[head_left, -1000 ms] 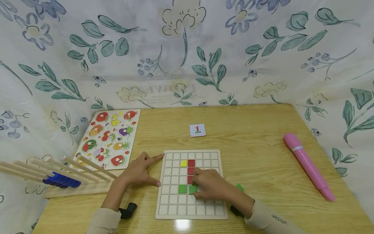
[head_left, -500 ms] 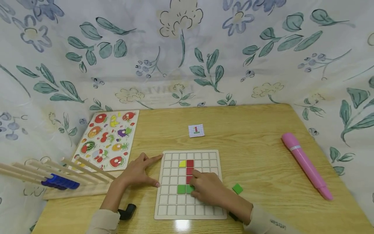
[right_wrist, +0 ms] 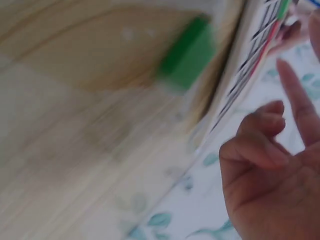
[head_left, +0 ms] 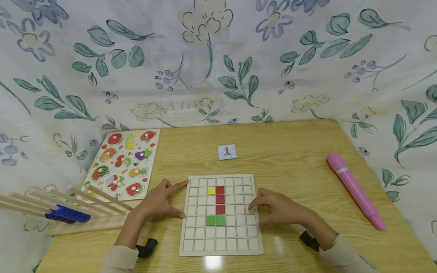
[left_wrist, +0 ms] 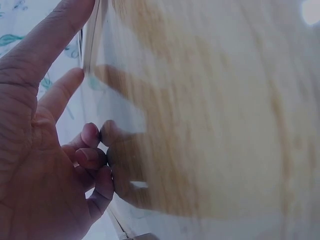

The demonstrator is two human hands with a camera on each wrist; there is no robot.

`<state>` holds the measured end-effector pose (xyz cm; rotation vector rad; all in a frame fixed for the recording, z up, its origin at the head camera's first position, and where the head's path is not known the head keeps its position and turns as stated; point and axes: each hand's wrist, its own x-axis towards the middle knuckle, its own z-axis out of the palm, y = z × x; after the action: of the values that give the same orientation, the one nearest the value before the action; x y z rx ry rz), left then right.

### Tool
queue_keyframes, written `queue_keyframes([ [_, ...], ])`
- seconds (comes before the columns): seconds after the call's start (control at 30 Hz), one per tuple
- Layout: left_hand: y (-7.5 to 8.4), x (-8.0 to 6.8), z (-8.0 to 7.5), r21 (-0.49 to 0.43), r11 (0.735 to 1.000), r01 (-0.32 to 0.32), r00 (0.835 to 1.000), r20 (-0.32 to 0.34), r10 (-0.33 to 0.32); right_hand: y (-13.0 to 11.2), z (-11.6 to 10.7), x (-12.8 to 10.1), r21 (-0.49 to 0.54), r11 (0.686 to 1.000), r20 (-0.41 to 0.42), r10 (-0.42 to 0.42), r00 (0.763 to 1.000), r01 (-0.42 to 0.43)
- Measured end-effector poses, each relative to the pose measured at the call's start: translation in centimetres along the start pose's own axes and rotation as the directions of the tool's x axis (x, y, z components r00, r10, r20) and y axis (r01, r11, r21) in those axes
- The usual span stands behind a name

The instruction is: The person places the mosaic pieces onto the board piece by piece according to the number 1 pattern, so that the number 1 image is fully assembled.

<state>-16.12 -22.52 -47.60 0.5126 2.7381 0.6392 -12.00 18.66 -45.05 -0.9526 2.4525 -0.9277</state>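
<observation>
The wooden worktop (head_left: 293, 167) is hemmed in by a flower-printed cloth (head_left: 218, 57), which closes off the back and both sides. At the near middle lies the grid board (head_left: 221, 235), square to the person so that both hands can reach every cell. The fruit puzzle board (head_left: 124, 163) sits at the far left, and a wooden peg rack (head_left: 68, 201) with blue rings juts in from the left edge; a pink pen-shaped tube (head_left: 355, 190) lies well off to the right. All three are set apart from the board.

The left hand (head_left: 160, 203) rests flat on the worktop, its straight forefinger and thumb touching the board's left edge, apparently to steady it; it holds nothing. The right hand (head_left: 278, 209) hovers at the board's right edge with loosely curled fingers (right_wrist: 255, 150) that hold nothing. In the right wrist view a loose green tile (right_wrist: 189, 52) lies on the worktop just beside the board, under that hand.

A small pattern card (head_left: 227, 151) lies beyond the board, facing the person like a guide. On the board, three red tiles (head_left: 220, 200) form a column, a yellow tile (head_left: 211, 190) touches its top left, and two green tiles (head_left: 215, 220) sit side by side below.
</observation>
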Motion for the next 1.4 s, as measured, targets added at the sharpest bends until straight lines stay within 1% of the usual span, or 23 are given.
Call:
queue_keyframes([
  [0.17,-0.2,-0.3,-0.1,0.007,1.0,0.018,1.0,0.002,-0.018,2.0,-1.2,-2.1,0.063,0.998,0.024,0.0,1.0,-0.001],
  [0.33,-0.2,-0.4,-0.1,0.001,1.0,0.013,1.0,0.001,-0.013,3.2,-1.7,-3.5,0.068,0.998,0.01,0.005,1.0,-0.005],
  [0.57,-0.3,-0.4,0.0,-0.002,1.0,0.007,1.0,-0.002,-0.007,4.2,-1.7,-4.2,0.107,0.994,0.006,0.018,1.0,-0.018],
  [0.83,-0.3,-0.2,0.1,-0.001,1.0,0.009,1.0,-0.003,-0.009,4.5,-1.3,-4.5,0.107,0.994,-0.024,-0.007,1.0,0.009],
  [0.97,-0.1,-0.1,0.0,-0.003,1.0,0.008,1.0,-0.001,-0.008,4.6,-1.0,-4.7,0.079,0.997,-0.047,-0.001,0.999,0.005],
  [1.13,0.1,0.1,0.0,0.001,1.0,0.007,1.0,0.001,-0.007,4.3,-0.6,-5.0,-0.016,1.0,-0.087,0.017,0.996,-0.019],
  [1.23,0.2,0.1,0.0,0.003,1.0,0.005,1.0,0.001,-0.005,3.8,-0.4,-5.1,-0.08,0.997,-0.114,0.009,0.993,-0.018],
  [1.33,0.1,0.1,0.0,0.001,1.0,0.004,1.0,0.001,-0.004,3.4,0.0,-5.1,-0.141,0.99,-0.143,-0.02,0.99,0.0],
  [1.4,0.1,0.1,0.0,0.001,1.0,0.007,1.0,0.002,-0.007,3.1,0.1,-4.9,-0.156,0.988,-0.155,-0.03,0.987,0.006],
])
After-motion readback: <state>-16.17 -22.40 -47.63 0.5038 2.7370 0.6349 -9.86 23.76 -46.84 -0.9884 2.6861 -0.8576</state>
